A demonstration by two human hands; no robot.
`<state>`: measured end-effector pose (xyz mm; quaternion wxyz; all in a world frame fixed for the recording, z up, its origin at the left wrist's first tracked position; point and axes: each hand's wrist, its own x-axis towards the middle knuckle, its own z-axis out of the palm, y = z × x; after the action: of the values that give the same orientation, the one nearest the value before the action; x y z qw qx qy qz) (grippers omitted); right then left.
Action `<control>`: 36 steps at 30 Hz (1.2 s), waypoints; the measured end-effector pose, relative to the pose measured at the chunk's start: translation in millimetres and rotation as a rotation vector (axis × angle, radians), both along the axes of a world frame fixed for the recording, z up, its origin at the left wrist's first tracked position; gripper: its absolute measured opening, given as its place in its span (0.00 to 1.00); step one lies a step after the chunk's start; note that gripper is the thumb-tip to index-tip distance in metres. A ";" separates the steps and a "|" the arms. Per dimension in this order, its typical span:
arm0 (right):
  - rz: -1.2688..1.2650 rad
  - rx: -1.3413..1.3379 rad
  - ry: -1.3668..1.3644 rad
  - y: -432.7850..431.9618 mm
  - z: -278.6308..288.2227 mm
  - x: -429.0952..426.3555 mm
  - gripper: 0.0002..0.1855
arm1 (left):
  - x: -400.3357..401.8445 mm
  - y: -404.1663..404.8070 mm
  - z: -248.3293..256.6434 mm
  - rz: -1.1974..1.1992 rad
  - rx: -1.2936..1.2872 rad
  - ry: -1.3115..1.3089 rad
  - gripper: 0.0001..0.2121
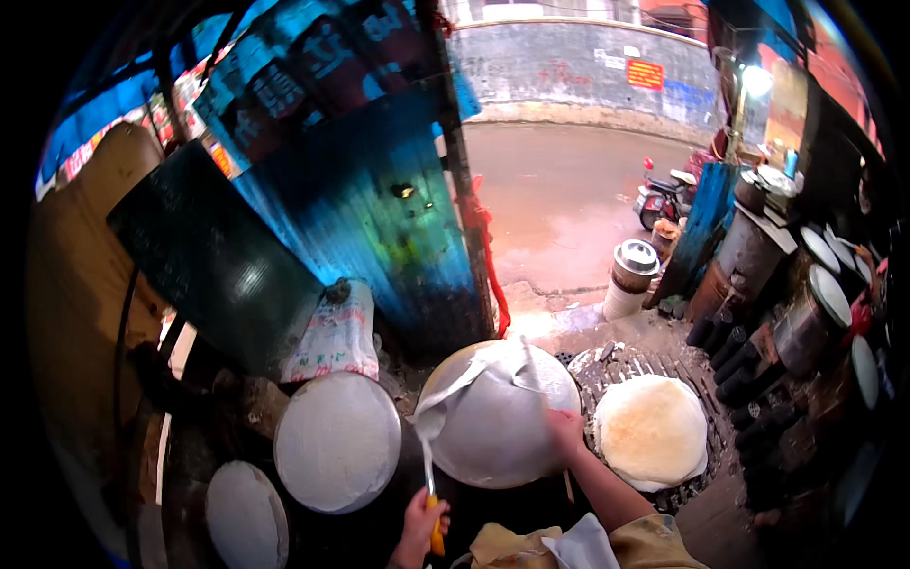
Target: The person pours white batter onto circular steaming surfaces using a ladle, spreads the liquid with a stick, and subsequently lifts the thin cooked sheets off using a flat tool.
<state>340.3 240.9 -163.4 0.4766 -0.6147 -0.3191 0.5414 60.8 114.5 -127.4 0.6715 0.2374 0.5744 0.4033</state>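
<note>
My left hand (419,523) grips the yellow handle of a ladle (429,466), whose bowl carries pale wet dough or batter. A white band of this dough (458,387) stretches from the ladle across the far part of a large round griddle (490,441). Over the griddle's right side, my right hand (566,430) is blurred and closed around a thin flat tool (530,366) that reaches up to the dough. Right of the griddle lies a stack of round thin flatbreads (650,432), browned lightly on top, on a slatted rack (593,359).
Two more round pans, a larger one (338,441) and a smaller one (247,516), sit at my left. A printed sack (334,334) leans behind them. Black coal briquettes (736,363) line the right side. A lidded pot (635,259) and a parked motorbike (665,195) are farther out.
</note>
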 end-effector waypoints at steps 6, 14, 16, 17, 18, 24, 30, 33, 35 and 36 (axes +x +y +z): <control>0.193 0.123 -0.063 -2.3 -11.4 2.0 0.14 | 27.0 -62.6 108.4 0.034 0.019 0.020 0.03; 0.109 -0.004 0.101 23.4 -1.8 17.4 0.12 | 44.0 -36.5 80.9 -0.057 -0.092 -0.268 0.17; 0.362 0.008 -0.013 17.1 2.5 14.4 0.12 | 52.3 -33.9 103.0 -0.003 -0.043 -0.312 0.16; 0.448 -0.099 0.008 18.2 19.9 24.4 0.12 | 53.8 -36.1 110.7 0.026 -0.016 -0.335 0.16; 0.541 -0.192 0.006 24.8 37.1 43.4 0.12 | 53.0 -40.7 110.8 0.053 0.138 -0.362 0.14; 0.325 -0.085 0.062 21.9 -14.3 40.8 0.10 | 63.1 -28.5 122.6 0.256 0.222 -0.350 0.13; 0.685 -0.180 0.001 32.3 39.5 94.0 0.13 | 41.3 -83.8 111.8 0.371 0.377 -0.297 0.16; 0.385 -0.156 -0.013 66.5 20.9 84.4 0.09 | 55.8 -61.9 134.3 0.431 0.267 -0.276 0.14; 0.631 -0.217 0.109 52.0 24.6 63.0 0.09 | 63.6 -54.0 151.9 0.432 0.230 -0.309 0.14; 0.755 -0.234 0.190 36.7 30.1 52.9 0.08 | 59.9 -62.0 144.6 0.460 0.239 -0.328 0.14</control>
<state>393.1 277.5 -133.3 0.1986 -0.4517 -0.4133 0.7653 120.7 52.5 17.2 0.6137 0.1101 0.4455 0.6425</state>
